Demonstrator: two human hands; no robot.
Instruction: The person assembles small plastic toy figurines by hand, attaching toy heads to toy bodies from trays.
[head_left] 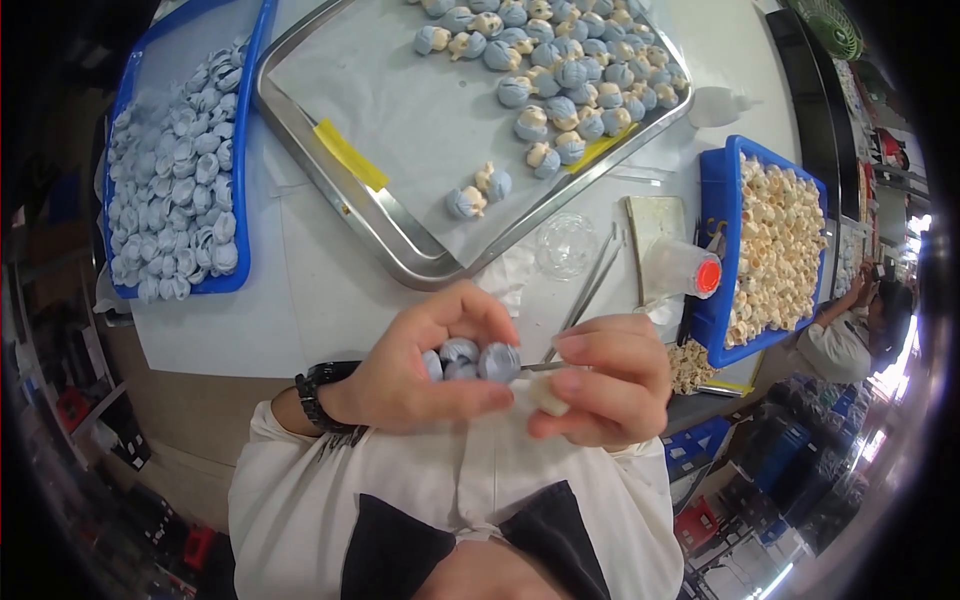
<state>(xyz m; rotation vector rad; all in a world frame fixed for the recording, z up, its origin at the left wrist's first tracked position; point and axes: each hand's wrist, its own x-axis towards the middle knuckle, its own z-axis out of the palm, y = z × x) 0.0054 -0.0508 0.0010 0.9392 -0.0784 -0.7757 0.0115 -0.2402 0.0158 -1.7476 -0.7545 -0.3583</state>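
My left hand [430, 360] is cupped around several small blue-grey rounded pieces [499, 362] with grooved surfaces, one of them near the fingertips. Beside it, my right hand [610, 380] pinches a small cream piece [549, 394] between thumb and fingers, a short gap from the blue ones. A thin metal tip shows between the two hands; whether the right hand holds it I cannot tell. Behind the right hand, metal tweezers [597, 275] lie on the white table. Ahead, a metal tray [330, 200] lined with white paper bears many joined blue-and-cream figures [465, 202].
A blue bin [240, 180] of blue-grey shells stands left, another blue bin [712, 250] of cream pieces right. Between tray and right bin are a clear glass dish [565, 246], a red-capped clear bottle [680, 272] and a squeeze bottle [718, 106]. Another person [850, 335] sits far right.
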